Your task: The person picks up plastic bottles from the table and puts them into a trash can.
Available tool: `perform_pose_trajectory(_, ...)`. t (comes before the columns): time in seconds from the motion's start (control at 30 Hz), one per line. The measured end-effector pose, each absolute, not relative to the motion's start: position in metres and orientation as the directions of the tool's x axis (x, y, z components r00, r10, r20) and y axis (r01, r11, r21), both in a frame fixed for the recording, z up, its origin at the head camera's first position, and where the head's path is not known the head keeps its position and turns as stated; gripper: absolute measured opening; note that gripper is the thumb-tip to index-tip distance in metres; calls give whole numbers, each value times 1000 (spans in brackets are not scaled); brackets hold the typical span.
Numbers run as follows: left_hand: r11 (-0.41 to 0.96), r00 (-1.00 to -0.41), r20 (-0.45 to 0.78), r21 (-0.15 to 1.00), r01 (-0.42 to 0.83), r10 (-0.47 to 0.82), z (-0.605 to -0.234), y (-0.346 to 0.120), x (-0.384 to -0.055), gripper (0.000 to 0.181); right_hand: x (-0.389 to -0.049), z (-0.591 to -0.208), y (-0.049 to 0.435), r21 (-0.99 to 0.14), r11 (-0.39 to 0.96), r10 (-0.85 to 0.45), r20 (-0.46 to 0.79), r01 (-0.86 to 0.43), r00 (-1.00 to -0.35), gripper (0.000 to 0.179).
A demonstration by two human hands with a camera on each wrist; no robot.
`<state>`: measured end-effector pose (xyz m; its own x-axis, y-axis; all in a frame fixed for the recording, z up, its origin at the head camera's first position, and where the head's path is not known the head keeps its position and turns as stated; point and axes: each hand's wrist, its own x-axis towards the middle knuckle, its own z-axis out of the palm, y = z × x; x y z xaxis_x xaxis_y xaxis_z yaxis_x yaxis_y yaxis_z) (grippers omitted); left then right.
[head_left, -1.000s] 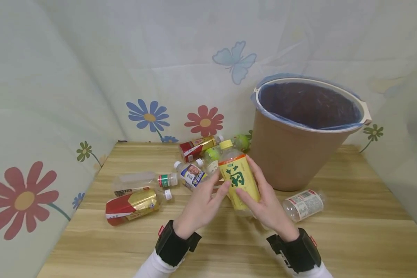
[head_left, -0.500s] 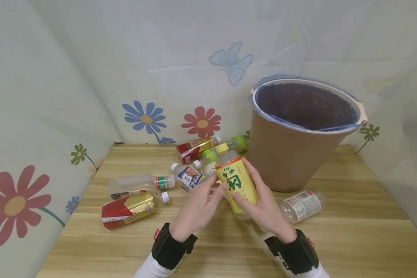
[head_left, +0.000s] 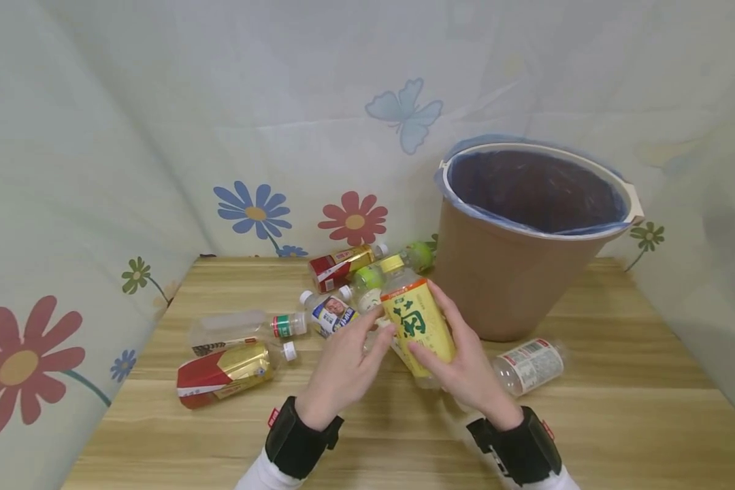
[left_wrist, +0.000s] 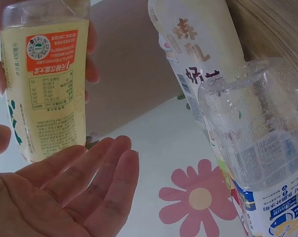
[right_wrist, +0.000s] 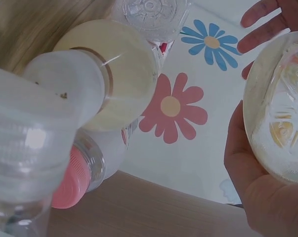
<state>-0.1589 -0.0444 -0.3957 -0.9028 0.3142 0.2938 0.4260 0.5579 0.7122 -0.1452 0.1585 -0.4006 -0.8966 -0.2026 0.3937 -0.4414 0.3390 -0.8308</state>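
My right hand (head_left: pixel 465 367) grips a yellow-labelled drink bottle (head_left: pixel 419 320) with a yellow cap, fingers behind it and thumb across its front. The bottle is held above the table, cap up and leaning left. My left hand (head_left: pixel 346 367) is beside its left side; in the left wrist view its fingers (left_wrist: pixel 114 182) are extended and wrap around nothing. Whether they touch the bottle I cannot tell. Behind the hands lie a bottle with a blue-and-white label (head_left: pixel 331 313) and a bottle with green on it (head_left: pixel 367 280), both partly hidden.
A brown bin (head_left: pixel 496 286) with a blue liner stands at the back right. A clear bottle with a white label (head_left: pixel 529 367) lies before it. At left lie a red-and-gold bottle (head_left: pixel 226 374) and a clear bottle (head_left: pixel 229 328); another red-and-gold bottle (head_left: pixel 339 267) lies behind.
The head view has shifted slightly. My right hand keeps its grip on the yellow-labelled bottle, which leans a little more to the left. The bottles on the table have stayed in place.
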Motion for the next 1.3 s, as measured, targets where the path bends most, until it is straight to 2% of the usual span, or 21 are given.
perform_pose_trajectory(0.17,587,-886,351,664,464,303,-396,-47,-159,46,-145,-400,160,-822,368,-183,395,-435,-900,89)
perform_pose_trajectory(0.37,605,-832,464,580,546,305,-396,-48,-160,36,-146,-398,161,-809,415,-164,383,-416,-909,89)
perform_pose_trajectory(0.63,664,-797,504,474,578,333,-395,-52,-162,35,-147,-396,161,-772,449,-175,417,-449,-892,89)
perform_pose_trajectory(0.77,707,-768,522,378,598,371,-394,-54,-164,37,-148,-394,163,-732,500,-169,442,-463,-881,90)
perform_pose_trajectory(0.9,728,-726,556,285,623,404,-393,-55,-165,38,-150,-389,168,-682,556,-180,459,-475,-870,90)
perform_pose_trajectory(1.07,745,-682,592,194,639,430,-390,-55,-165,38,-156,-376,176,-561,650,-239,489,-512,-839,90)
perform_pose_trajectory(1.3,743,-648,617,148,652,446,-389,-56,-165,37,-161,-336,187,-398,755,-309,484,-520,-819,89)
